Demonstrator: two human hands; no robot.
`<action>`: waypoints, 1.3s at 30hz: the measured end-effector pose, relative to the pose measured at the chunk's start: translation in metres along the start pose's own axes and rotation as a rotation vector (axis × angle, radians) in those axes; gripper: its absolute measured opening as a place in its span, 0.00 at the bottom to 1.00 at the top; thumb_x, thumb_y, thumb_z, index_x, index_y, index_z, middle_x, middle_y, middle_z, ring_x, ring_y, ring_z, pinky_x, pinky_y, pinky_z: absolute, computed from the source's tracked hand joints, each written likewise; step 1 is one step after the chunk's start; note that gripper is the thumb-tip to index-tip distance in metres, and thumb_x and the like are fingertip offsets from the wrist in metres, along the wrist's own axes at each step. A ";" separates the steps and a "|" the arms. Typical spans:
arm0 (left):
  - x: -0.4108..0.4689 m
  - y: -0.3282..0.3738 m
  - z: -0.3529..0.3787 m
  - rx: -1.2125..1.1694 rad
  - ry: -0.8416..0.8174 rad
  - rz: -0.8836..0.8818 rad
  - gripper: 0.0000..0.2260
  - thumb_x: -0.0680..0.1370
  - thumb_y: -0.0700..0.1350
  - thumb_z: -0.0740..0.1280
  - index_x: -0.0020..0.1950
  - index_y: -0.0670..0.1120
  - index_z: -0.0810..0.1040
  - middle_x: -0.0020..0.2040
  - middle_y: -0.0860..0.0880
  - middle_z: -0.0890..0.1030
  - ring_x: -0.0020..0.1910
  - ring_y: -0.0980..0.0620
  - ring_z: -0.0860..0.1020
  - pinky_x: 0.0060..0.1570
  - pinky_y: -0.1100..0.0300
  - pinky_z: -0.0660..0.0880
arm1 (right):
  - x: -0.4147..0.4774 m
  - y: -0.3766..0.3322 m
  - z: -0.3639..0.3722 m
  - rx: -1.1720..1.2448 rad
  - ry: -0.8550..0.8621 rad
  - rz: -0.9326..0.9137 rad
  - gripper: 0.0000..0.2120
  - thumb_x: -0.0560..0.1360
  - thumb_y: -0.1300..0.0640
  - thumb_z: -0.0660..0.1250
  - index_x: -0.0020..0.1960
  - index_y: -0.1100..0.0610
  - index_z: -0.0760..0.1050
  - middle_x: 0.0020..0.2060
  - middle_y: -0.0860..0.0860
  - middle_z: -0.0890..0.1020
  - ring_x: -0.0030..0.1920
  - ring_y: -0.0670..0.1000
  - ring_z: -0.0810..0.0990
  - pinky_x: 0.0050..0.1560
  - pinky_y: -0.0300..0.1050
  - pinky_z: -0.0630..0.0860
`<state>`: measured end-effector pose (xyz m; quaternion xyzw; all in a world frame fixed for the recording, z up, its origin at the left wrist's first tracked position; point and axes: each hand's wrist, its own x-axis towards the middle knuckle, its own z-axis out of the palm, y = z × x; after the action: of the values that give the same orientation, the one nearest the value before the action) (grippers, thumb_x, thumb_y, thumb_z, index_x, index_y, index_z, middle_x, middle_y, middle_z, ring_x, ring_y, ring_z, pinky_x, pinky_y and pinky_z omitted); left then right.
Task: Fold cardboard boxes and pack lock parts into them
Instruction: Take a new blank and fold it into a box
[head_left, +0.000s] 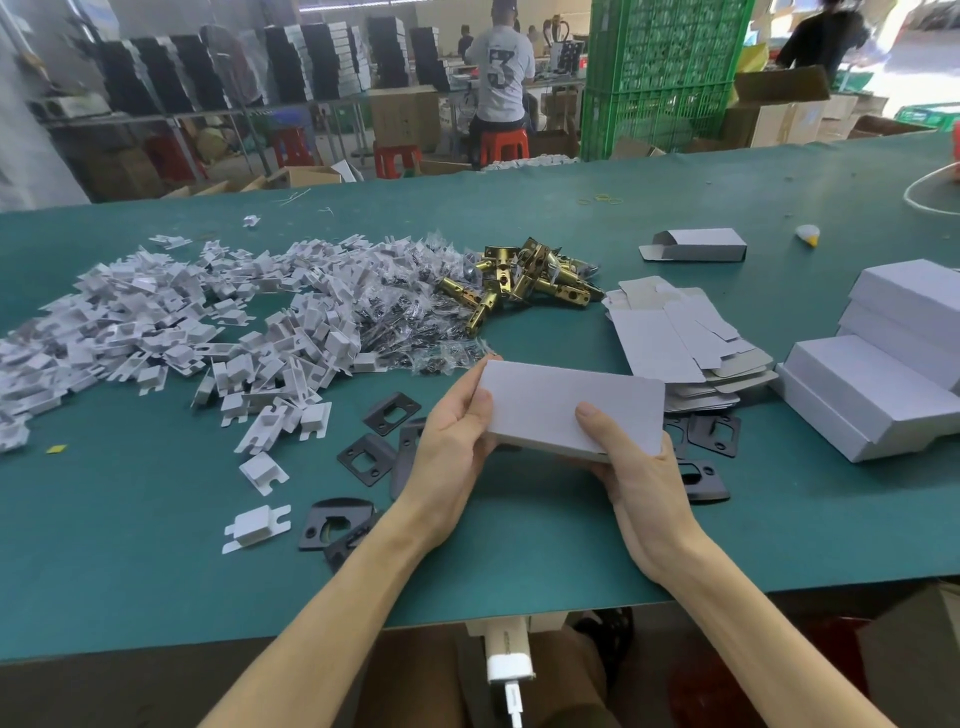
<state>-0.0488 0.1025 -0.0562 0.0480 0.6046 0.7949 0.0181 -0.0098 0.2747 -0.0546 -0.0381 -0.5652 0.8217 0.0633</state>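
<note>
The table (519, 545) carries the whole job, and the step in hand looks like finishing one box. The inserts (182, 322) lie heaped across its left half; the finished boxes (883, 395) are stacked at the right edge; the blanks (680, 343) lie flat just beside that stack; the screw bags (405, 312) and the latches (524, 280) are piled behind the middle; the plates (369, 457) are scattered near the front.

The box (566, 410) is held level just above the near middle of the table, over some of the plates; it seems closed, and whether parts are inside cannot be told. If it is packed, the next move calls for carrying it right to the stack and setting it square, then reaching for a fresh blank; if not, an end must be opened first.

The left hand (457, 436) grips the box's left end, thumb on top, fingers curled beneath; the right hand (639, 478) clasps the near right corner the same way, thumb laid along the top face; both are half closed around it.
</note>
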 end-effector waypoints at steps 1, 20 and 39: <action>0.000 0.000 0.000 0.021 -0.002 0.004 0.20 0.87 0.41 0.57 0.79 0.42 0.67 0.73 0.45 0.77 0.73 0.47 0.75 0.68 0.56 0.76 | 0.000 0.001 0.000 -0.006 -0.001 -0.004 0.20 0.68 0.46 0.75 0.57 0.52 0.81 0.53 0.51 0.86 0.58 0.53 0.83 0.70 0.60 0.73; 0.000 -0.002 0.002 0.121 -0.017 0.027 0.16 0.87 0.38 0.58 0.75 0.46 0.73 0.68 0.47 0.80 0.64 0.51 0.78 0.67 0.53 0.76 | 0.000 0.004 0.005 -0.148 -0.066 -0.086 0.09 0.76 0.49 0.74 0.55 0.47 0.82 0.51 0.43 0.87 0.54 0.42 0.84 0.57 0.38 0.77; -0.002 0.004 0.000 0.021 -0.028 -0.063 0.16 0.87 0.40 0.58 0.73 0.44 0.76 0.66 0.45 0.83 0.66 0.43 0.81 0.55 0.51 0.82 | -0.002 0.000 0.005 -0.218 -0.229 -0.268 0.36 0.70 0.60 0.79 0.71 0.52 0.65 0.66 0.49 0.78 0.68 0.49 0.77 0.65 0.51 0.77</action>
<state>-0.0465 0.1007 -0.0524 0.0404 0.6137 0.7869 0.0511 -0.0080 0.2703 -0.0528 0.1248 -0.6542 0.7388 0.1030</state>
